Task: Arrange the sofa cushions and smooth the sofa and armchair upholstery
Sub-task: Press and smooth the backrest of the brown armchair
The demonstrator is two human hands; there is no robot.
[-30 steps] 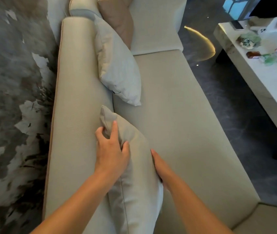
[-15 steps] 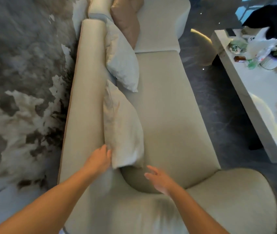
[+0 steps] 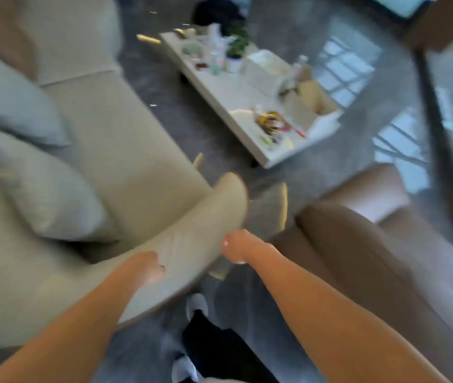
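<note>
The view is blurred by motion. The beige sofa (image 3: 125,150) fills the left side. Two pale grey cushions lean against its backrest, a near cushion (image 3: 48,194) and a far cushion (image 3: 18,111), with a brown cushion (image 3: 1,42) behind them. My left hand (image 3: 148,268) lies over the sofa's rounded armrest (image 3: 200,225) with its fingers bent; the blur hides its grip. My right hand (image 3: 236,244) hangs just past the end of the armrest, fingers curled in, holding nothing. The brown armchair (image 3: 358,250) stands to the right of that hand.
A low white coffee table (image 3: 236,98) cluttered with a plant, boxes and small items stands on the dark floor beyond the sofa. My feet in pale shoes (image 3: 196,304) show between the sofa and the armchair. A narrow floor gap separates the two seats.
My view has swung right from the sofa's backrest toward the armchair. Both hands have left the near cushion, which now leans on the backrest, and moved to the armrest end.
</note>
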